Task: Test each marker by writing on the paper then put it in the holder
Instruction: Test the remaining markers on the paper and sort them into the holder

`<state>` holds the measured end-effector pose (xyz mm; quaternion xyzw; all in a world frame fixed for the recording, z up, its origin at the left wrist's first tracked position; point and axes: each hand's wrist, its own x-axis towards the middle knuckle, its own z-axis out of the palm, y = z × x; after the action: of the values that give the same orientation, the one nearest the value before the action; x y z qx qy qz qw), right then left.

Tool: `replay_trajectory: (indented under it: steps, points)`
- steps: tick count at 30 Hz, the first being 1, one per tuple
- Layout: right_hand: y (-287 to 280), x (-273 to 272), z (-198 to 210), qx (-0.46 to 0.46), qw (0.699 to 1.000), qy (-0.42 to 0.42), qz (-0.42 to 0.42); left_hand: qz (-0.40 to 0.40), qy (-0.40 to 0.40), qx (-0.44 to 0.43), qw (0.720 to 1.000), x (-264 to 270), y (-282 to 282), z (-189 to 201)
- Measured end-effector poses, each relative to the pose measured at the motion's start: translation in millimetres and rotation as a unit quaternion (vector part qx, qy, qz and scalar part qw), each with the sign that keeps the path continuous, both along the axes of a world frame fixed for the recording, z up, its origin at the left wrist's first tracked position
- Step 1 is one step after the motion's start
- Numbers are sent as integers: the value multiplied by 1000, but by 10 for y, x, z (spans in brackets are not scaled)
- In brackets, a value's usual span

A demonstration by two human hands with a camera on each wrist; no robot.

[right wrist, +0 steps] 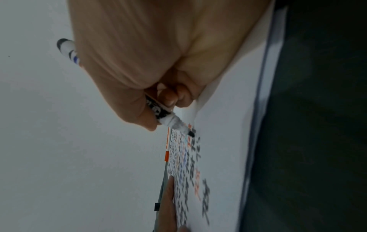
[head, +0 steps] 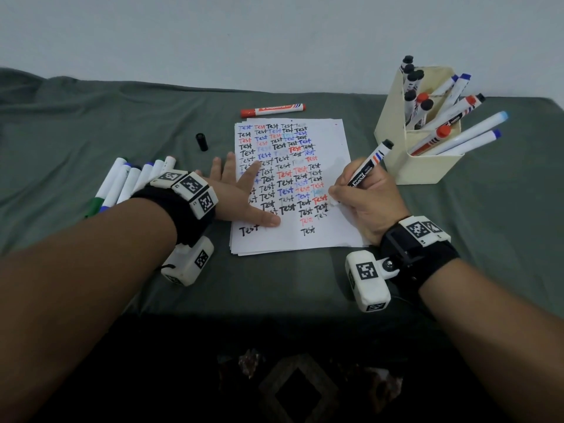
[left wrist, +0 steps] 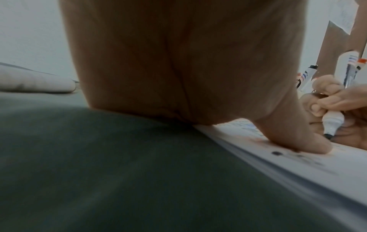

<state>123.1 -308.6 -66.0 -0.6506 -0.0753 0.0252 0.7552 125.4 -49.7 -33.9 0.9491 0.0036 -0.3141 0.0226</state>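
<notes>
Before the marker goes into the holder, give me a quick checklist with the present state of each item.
1. Marker gripped by right hand: ok.
2. Tip on the paper, test word finished: cannot tell.
3. Left hand flat on the paper, steadying it: ok.
4. Marker capped: not ok; black cap lies loose on the cloth.
5. Holder upright, within view: ok.
6. Room left in the holder: cannot tell.

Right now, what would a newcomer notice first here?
The paper at centre, crowded with black, red and blue "Test" words. The right hand holds an uncapped marker to it while the left hand presses it flat. Right of it stands a cream holder bristling with markers.
</notes>
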Motion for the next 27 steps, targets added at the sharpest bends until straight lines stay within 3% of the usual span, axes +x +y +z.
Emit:
replay_trajectory:
  steps: [14,27]
  points:
    - [10,4,-14,-10,1000,-10,13,-2,-6,2,1000,25,1,-28]
    - [-22,84,-85,102,994,34,22,-11,-21,4,1000,28,32,-95]
